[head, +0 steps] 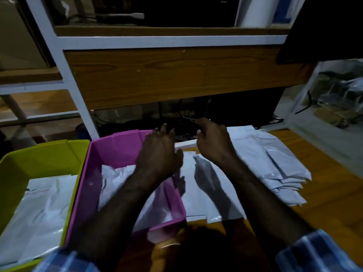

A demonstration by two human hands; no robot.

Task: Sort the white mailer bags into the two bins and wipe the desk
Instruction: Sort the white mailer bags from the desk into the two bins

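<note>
So the loose stack of white mailer bags [275, 165] sits on the wooden surface [330, 193] to the right of the pink bin [110, 154], with more bags spread flat right against the bin's right wall. Long axis of the bags runs roughly away from the person. Right hand [214, 142] hovers over the far-left edge of that pile, fingers curled; looks like it may be pinching a bag edge, but honestly I can't tell, it's dim and blurry. Left hand [159, 154] is over the pink bin's right rim, fingers loosely spread, holding nothing. The right hand is clearly the nearer one to the pile, so I'd guess it does the next pick.

Both bins already have bags in them, the green bin [39, 154] sitting just left of the pink one. Behind is a white-framed wooden shelf [157, 75] with dark cables underneath. Room is pretty dark.
</note>
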